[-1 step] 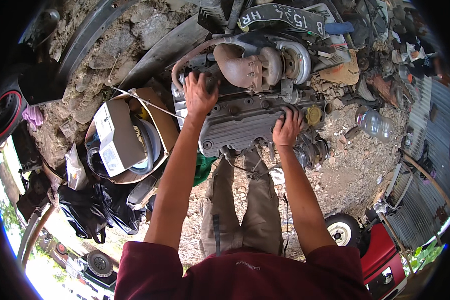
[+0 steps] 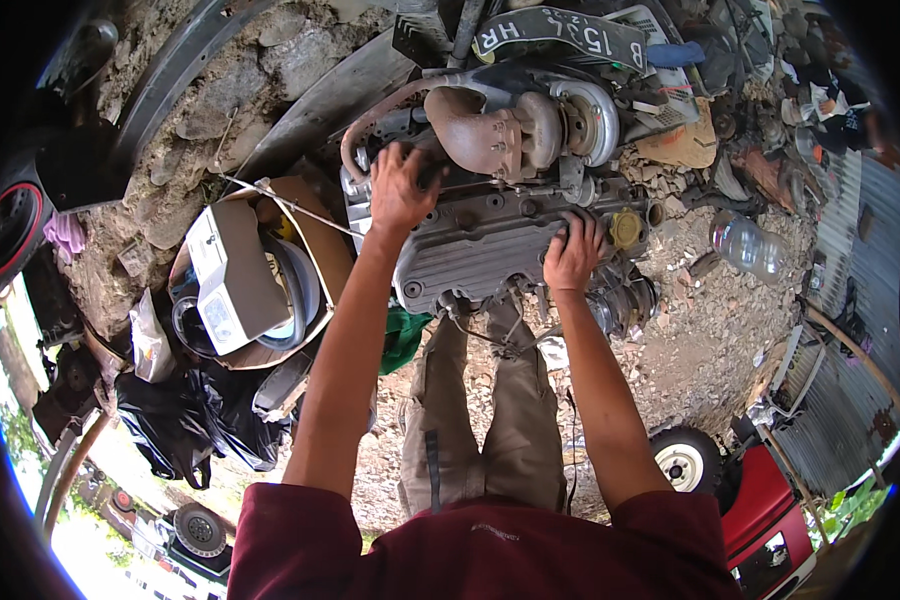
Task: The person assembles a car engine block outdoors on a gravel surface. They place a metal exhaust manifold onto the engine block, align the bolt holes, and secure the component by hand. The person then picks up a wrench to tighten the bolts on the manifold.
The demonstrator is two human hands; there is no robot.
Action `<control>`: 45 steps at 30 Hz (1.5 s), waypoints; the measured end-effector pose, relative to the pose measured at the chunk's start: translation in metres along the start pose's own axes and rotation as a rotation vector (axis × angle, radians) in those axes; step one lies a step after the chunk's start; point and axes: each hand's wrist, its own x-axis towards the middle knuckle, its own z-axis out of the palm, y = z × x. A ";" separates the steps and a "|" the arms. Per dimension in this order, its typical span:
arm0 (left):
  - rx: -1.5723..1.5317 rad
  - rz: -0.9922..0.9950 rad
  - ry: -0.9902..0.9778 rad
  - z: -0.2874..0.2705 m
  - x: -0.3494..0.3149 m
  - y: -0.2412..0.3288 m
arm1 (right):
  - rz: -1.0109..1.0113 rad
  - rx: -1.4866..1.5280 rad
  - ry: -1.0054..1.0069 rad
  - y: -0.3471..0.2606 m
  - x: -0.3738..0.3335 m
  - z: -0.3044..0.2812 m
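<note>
A large engine with a grey ribbed valve cover (image 2: 480, 245) lies in front of me. My left hand (image 2: 400, 195) is at the cover's far left edge, below a rusty exhaust elbow (image 2: 470, 130). Its fingers curl round something dark, too shadowed to name. On the right part of the cover rests my right hand (image 2: 573, 258), palm down, its fingers slightly bent and holding nothing. Close by on its right sits a yellow oil filler cap (image 2: 626, 230). Behind the cover stands a turbocharger (image 2: 540, 130) with a silvery housing (image 2: 597, 125).
A cardboard box (image 2: 325, 270) with a white carton (image 2: 235, 270) stands left of the engine, near black plastic bags (image 2: 175, 415). A clear plastic bottle (image 2: 748, 248) lies on gravel at right. Further back are a number plate (image 2: 560, 38) and scrap. A red vehicle (image 2: 770, 515) stands at lower right.
My left hand has shifted very slightly to the right and nearer. My right hand stays on the valve cover.
</note>
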 end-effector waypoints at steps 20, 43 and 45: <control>0.226 0.452 -0.563 -0.018 0.027 -0.021 | -0.033 0.028 0.072 0.004 -0.007 0.013; 0.081 0.275 -0.325 -0.054 0.000 0.000 | -0.025 0.026 0.093 0.010 -0.009 0.016; -0.043 0.220 -0.173 -0.087 -0.024 -0.012 | -0.036 0.011 0.090 0.010 -0.008 0.017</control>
